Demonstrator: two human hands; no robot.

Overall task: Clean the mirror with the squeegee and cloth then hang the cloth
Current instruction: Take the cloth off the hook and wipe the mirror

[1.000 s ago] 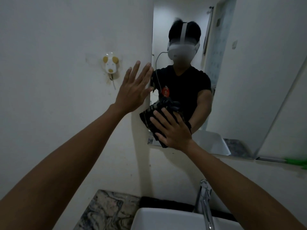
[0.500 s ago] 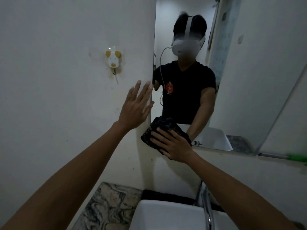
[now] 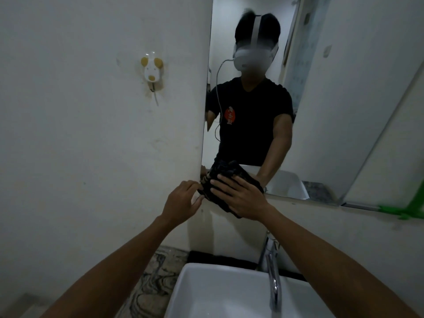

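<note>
The mirror (image 3: pixel 321 92) hangs on the white wall and reflects a person in a black shirt. A dark bunched cloth (image 3: pixel 214 191) lies against the mirror's lower left corner. My right hand (image 3: pixel 241 197) is spread flat over the cloth and presses it to the glass and wall. My left hand (image 3: pixel 183 200) is at the cloth's left edge, its fingertips pinching the fabric. A green squeegee (image 3: pixel 410 208) rests at the mirror's lower right edge, partly cut off by the frame.
A small white and yellow animal-shaped wall hook (image 3: pixel 152 73) sits on the wall left of the mirror. Below are a white basin (image 3: pixel 206 292), a chrome tap (image 3: pixel 273 274) and a marbled counter (image 3: pixel 156 278).
My left hand dropped from beside the mirror's left edge down to the cloth's left side. My right hand slid the cloth down to the mirror's bottom corner.
</note>
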